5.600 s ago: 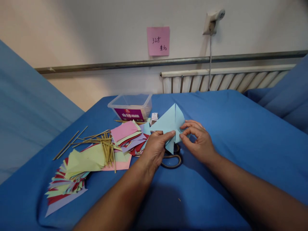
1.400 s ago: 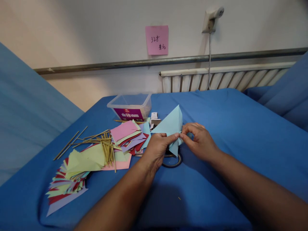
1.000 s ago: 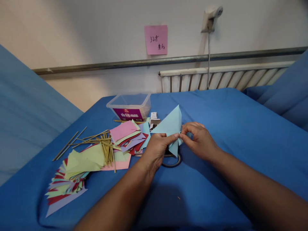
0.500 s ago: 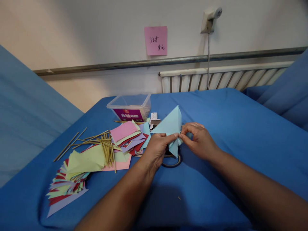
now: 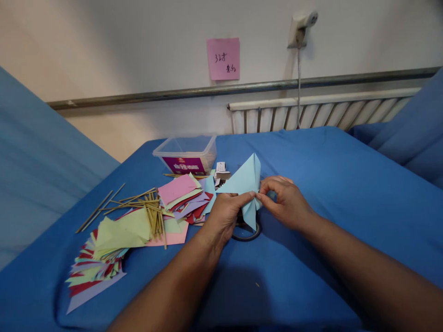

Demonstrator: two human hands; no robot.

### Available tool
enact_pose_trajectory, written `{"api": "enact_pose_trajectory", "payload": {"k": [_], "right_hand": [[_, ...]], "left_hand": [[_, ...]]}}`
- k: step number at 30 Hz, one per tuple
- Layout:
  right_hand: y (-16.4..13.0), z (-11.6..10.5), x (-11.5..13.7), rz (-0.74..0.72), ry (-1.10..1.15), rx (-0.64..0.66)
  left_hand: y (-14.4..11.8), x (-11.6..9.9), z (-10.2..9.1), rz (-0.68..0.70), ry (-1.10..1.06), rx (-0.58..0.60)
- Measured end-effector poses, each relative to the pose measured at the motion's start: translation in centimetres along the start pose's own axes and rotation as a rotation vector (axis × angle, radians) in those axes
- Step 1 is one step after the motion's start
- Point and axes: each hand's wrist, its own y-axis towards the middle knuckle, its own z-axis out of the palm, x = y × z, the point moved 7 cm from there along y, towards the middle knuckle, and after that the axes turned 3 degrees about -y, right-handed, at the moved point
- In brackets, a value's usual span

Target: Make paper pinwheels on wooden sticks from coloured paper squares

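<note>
A blue cloth covers the whole work surface, with a white ribbed radiator standing behind its far edge and a pink note stuck on the wall above. On the left of the cloth lies a spread of coloured paper pieces, green, pink, red and lilac, fanned out toward the near left corner. A clear plastic box with a purple label sits beyond them, near the far edge. Thin wooden sticks lie scattered across the papers and onto the cloth at their left.

Held above the cloth, just right of the paper pile, is a light blue folded paper, its upper point raised and a smaller point hanging down. The left hand pinches it from the left, thumb and forefinger closed on the fold. The right hand pinches the same spot from the right, its other fingers curled. Beneath both hands, on the cloth, rest dark scissor handles, partly hidden by the paper.
</note>
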Motion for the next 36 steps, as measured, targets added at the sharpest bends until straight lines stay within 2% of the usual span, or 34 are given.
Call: {"api": "enact_pose_trajectory", "payload": {"k": [15,28,36], "right_hand": [[0.13,-0.26,0.09,-0.009,0.013,-0.017],[0.07,-0.34,0.19,-0.011,0.017,-0.024],[0.08,-0.2,0.03,0.011,0.034,-0.022]], "left_hand": [[-0.21,-0.27,-0.12,-0.01,0.03,0.0],[-0.48,-0.95,-0.26,0.026,0.121,-0.057],[-0.36,-0.66,-0.16,0.027,0.092,-0.022]]}}
